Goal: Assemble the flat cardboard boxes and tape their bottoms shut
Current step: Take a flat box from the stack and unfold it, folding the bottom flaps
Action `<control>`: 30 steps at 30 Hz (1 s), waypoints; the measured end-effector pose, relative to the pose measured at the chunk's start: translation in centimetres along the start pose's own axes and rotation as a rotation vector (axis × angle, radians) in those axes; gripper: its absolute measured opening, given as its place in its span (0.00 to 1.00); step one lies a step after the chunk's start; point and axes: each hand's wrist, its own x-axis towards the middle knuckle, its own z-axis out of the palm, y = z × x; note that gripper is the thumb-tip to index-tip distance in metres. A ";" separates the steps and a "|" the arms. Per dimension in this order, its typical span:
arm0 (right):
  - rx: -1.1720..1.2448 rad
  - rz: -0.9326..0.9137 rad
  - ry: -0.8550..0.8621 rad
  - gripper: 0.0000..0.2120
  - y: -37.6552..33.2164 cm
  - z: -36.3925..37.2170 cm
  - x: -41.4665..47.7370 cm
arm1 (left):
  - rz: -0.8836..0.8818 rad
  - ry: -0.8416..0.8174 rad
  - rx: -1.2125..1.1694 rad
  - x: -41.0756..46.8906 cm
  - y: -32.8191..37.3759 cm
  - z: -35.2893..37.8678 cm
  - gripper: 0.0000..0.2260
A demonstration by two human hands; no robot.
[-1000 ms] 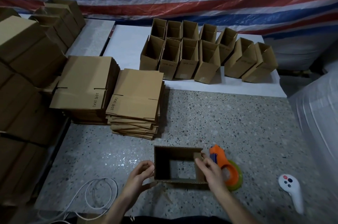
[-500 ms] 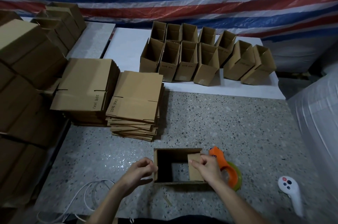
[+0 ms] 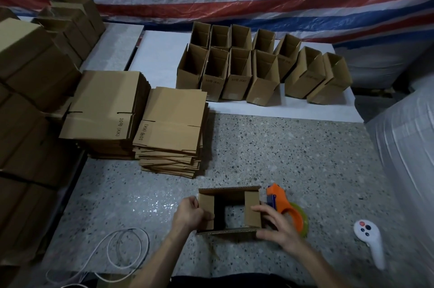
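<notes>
1. Cardboard box (image 3: 251, 203): stood open on the speckled surface (image 3: 293, 158), just beside the tape dispenser (image 3: 283, 204).
2. Left grip (image 3: 191, 213): curled, pinched the left flap.
3. Right grip (image 3: 277, 226): clasped the near right corner.

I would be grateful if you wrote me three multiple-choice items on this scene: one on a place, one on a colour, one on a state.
1. Where does the tape dispenser lie relative to the open box?
A. to its left
B. to its right
C. inside it

2. What colour is the controller?
A. black
B. white
C. green

3. How do the open box's side flaps stand?
A. taped shut
B. spread outward
C. folded inward

Answers: 1 B, it lies just beside the box's right wall; 2 B, its body is white with small buttons; 3 C, both flaps lie inward with a gap left between them.
</notes>
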 end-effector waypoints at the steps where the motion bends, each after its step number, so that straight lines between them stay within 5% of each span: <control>1: -0.027 -0.037 0.014 0.33 0.3 0.4 -0.2 | -0.001 -0.010 -0.021 0.0 0.0 -0.1 0.25; 14: -0.121 -0.036 0.300 0.18 0.0 3.6 0.4 | 0.141 -0.282 -0.377 -2.7 -2.4 -1.8 0.07; 17: -0.079 -0.016 0.346 0.21 -1.5 3.7 1.3 | 0.225 -0.365 -0.367 -3.2 -3.2 -2.2 0.20; 19: -0.042 -0.032 0.369 0.25 -2.7 3.4 2.0 | 0.274 -0.304 -0.342 -3.3 -3.6 -1.6 0.22; 23: 0.044 -0.085 0.425 0.21 -4.0 3.0 2.5 | 0.315 -0.094 -0.390 -2.8 -2.7 -0.5 0.09; 30: 0.006 0.014 0.394 0.14 -0.5 3.4 1.3 | 0.409 -0.123 -0.220 -2.3 -3.6 -0.7 0.13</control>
